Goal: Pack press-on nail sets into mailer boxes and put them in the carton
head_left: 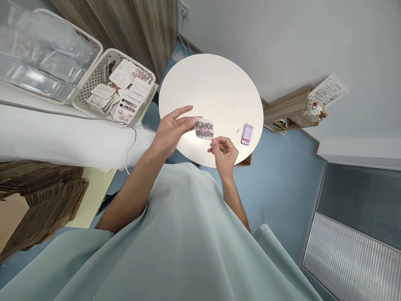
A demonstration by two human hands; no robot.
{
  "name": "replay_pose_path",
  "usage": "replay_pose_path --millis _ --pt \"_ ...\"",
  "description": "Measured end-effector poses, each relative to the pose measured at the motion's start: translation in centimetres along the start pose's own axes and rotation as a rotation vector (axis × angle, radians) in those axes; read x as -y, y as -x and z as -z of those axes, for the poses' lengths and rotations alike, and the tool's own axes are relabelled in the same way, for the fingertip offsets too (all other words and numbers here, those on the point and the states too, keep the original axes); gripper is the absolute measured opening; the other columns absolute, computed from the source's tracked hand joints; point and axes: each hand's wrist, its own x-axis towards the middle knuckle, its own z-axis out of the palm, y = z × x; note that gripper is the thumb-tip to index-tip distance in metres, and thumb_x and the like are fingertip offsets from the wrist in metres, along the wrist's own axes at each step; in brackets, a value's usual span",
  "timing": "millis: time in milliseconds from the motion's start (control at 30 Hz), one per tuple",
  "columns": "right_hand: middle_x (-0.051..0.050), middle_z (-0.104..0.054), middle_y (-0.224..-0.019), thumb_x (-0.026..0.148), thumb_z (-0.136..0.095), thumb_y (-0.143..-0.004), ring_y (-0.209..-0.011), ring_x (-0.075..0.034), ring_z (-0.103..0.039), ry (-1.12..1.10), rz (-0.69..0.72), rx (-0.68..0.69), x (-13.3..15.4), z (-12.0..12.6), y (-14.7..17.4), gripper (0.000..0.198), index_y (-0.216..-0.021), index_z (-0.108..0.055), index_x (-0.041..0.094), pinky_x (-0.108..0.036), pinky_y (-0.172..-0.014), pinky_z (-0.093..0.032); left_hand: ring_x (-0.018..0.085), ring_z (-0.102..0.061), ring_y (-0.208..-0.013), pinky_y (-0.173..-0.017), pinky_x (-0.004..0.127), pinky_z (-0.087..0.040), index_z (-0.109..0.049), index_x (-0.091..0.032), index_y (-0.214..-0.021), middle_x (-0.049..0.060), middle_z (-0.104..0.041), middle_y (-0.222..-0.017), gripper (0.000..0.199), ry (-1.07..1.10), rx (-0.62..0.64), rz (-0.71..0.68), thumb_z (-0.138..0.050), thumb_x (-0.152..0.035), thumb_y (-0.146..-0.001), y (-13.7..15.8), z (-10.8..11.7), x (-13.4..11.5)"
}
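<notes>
Between my hands, above the white round table point(206, 83), is a small clear pack of press-on nails point(204, 128), dark and shiny, set in two rows. My left hand point(173, 129) pinches its upper left corner between thumb and fingers, with the index finger stretched out above. At the lower right corner, my right hand point(224, 154) grips the pack's edge with thumb and index finger, its other fingers curled. A phone point(247, 134) with a blurred, pinkish screen lies on the table to the right of my hands.
Left of the table, a white basket point(82, 93) holds several nail cards point(127, 108). Beside it, another basket point(99, 44) contains clear plastic boxes point(40, 54). Stacked flat cardboard point(46, 200) sits lower left. A small wooden shelf point(288, 106) stands by the wall. A cable point(130, 146) hangs near my left forearm.
</notes>
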Motion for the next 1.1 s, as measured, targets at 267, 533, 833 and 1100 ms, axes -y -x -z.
replay_pose_path --millis 267,533,833,1100 --pt "0.004 -0.066 -0.072 0.063 -0.084 -0.091 -0.062 -0.014 -0.070 -0.243 -0.212 0.052 -0.5 0.4 -0.9 0.042 -0.087 -0.067 0.025 -0.028 -0.061 -0.055 0.028 -0.082 -0.110 -0.112 0.049 -0.064 -0.080 -0.020 -0.134 0.009 -0.087 -0.105 0.064 -0.005 -0.038 0.009 -0.102 -0.048 -0.081 -0.1 -0.1 -0.5" --pt "-0.010 -0.079 -0.136 0.079 -0.091 -0.080 -0.132 -0.031 -0.076 -0.227 -0.022 0.212 -1.9 1.1 -1.9 0.070 -0.127 -0.074 0.030 -0.045 -0.105 -0.068 0.027 -0.082 -0.107 -0.108 0.047 -0.066 -0.080 -0.019 -0.136 0.009 -0.084 -0.103 0.060 0.092 -0.006 0.120 -0.101 -0.041 -0.084 0.0 0.0 -0.8" --pt "-0.006 -0.039 -0.189 0.078 -0.097 -0.077 -0.179 -0.035 -0.032 -0.172 0.110 0.552 -1.5 0.9 -3.0 0.105 -0.165 -0.058 0.036 -0.058 -0.142 -0.042 0.032 -0.081 -0.119 -0.114 0.052 -0.064 -0.084 -0.017 -0.132 0.016 -0.087 -0.121 0.059 0.139 0.156 0.267 -0.103 -0.042 -0.082 0.5 -0.4 -0.7" --pt "-0.014 -0.062 -0.169 0.055 -0.090 -0.096 -0.166 -0.033 -0.054 0.090 0.269 0.370 -1.4 1.4 -2.2 0.082 -0.164 -0.051 0.033 -0.063 -0.138 -0.045 0.032 -0.081 -0.123 -0.119 0.054 -0.060 -0.083 -0.023 -0.131 0.017 -0.084 -0.135 0.060 0.031 0.140 0.201 -0.099 -0.058 -0.084 1.0 -0.4 -0.8"
